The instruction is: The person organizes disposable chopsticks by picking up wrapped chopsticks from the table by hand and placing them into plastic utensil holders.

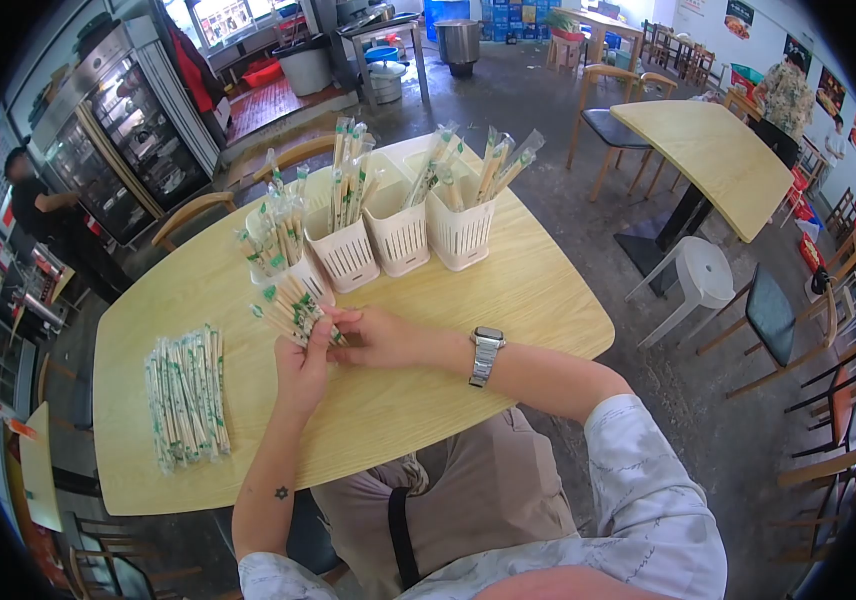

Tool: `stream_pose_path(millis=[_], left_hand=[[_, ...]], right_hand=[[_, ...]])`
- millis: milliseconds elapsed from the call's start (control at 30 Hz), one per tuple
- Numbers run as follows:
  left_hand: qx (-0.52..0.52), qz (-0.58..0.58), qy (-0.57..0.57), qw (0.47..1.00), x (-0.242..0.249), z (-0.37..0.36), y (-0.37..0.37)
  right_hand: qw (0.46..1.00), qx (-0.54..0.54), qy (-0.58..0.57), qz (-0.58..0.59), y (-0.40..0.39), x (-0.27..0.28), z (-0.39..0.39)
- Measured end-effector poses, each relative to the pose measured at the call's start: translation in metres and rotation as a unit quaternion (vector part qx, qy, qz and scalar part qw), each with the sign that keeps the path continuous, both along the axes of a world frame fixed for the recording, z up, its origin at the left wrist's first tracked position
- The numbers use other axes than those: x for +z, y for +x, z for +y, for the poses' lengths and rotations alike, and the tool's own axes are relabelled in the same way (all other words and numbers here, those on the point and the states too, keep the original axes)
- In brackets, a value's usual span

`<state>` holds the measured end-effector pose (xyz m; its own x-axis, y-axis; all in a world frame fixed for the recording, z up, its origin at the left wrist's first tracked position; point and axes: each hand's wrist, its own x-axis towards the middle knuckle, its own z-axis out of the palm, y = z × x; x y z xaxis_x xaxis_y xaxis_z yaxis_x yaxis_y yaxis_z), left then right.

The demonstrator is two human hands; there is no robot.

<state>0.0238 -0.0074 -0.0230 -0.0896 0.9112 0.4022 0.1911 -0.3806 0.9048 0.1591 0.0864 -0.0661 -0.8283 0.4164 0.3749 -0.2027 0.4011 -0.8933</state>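
Both my left hand (pixel 303 375) and my right hand (pixel 373 338) are closed around a bundle of wrapped chopsticks (pixel 293 308), just in front of the white slotted holders. Several such holders stand in a row, among them a middle one (pixel 345 255) and the rightmost one (pixel 460 235), with wrapped chopsticks standing in them. The leftmost holder (pixel 306 277) is partly hidden behind the bundle. To the left, a flat pile of wrapped chopsticks (pixel 188 400) lies on the yellow wooden table (pixel 428 330).
Wooden chairs (pixel 193 215) stand at the table's far side. A second table (pixel 708 150) and a white stool (pixel 698 275) are to the right. One person (pixel 58 215) stands at the left by a glass-door cabinet (pixel 133 140); another person (pixel 786 95) is at the far right.
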Motion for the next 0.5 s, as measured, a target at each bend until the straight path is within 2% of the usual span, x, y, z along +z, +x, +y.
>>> stream_pose_path(millis=[67,333,500], left_hand=[[0.004,0.006,0.006,1.0,-0.001,0.001,-0.001],[0.025,0.045,-0.012,0.999,0.006,-0.003,0.001],[0.024,0.027,0.0,0.999,-0.006,0.002,-0.004]], right_hand=[[0.999,-0.007,0.016,0.03,-0.002,-0.005,0.001],[0.998,-0.034,0.05,-0.031,-0.001,-0.008,0.003],[0.997,-0.05,0.064,0.005,-0.002,-0.005,0.0]])
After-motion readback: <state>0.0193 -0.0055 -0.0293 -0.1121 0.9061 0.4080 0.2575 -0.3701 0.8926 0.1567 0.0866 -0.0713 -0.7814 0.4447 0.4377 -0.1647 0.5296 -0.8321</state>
